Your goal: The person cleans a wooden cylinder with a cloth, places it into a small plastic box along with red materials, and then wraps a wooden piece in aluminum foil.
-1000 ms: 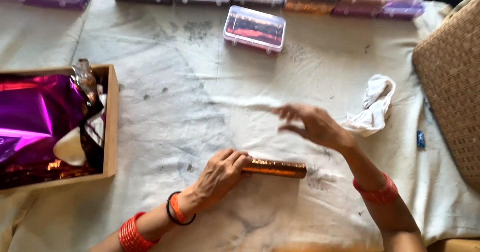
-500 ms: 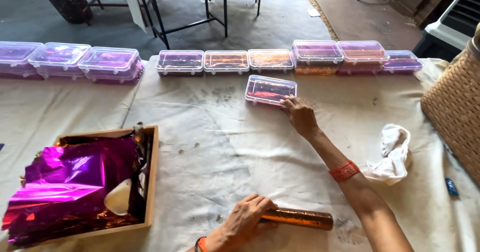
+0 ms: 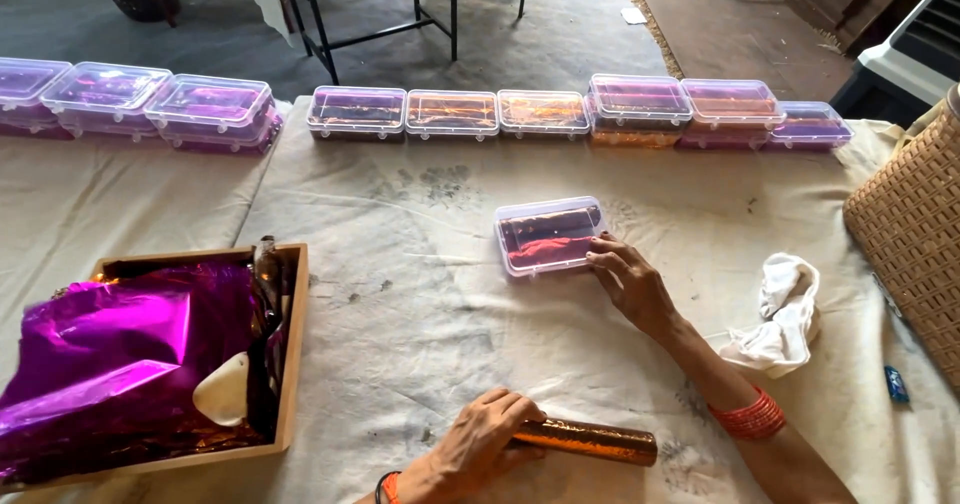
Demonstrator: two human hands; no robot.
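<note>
Item log, as I view it from the head camera: my left forearm is cut off by the bottom edge, and the contents of the clear plastic box [image 3: 551,235] are hard to make out, only dark and reddish foil-like shapes through the lid. The box is rectangular with rounded corners, lying flat on the worktop [image 3: 420,264] near its middle, apart from the row of similar lidded boxes [image 3: 545,114] along the far edge. My right hand [image 3: 628,282] rests at the box's right end, fingers [image 3: 600,256] loosely spread and touching its side, not closed round it. My left hand [image 3: 480,444] curls its fingers over one end of a copper-coloured foil roll [image 3: 590,440], a shiny cylinder lying flat at the near edge. The worktop is covered in a creased, stained pale cloth. To the left, a shallow wooden tray [image 3: 292,364] holds crumpled glossy purple foil [image 3: 110,354]. A white rag [image 3: 785,314] lies bunched to the right, beside a woven basket [image 3: 910,224], partly out of view.
</note>
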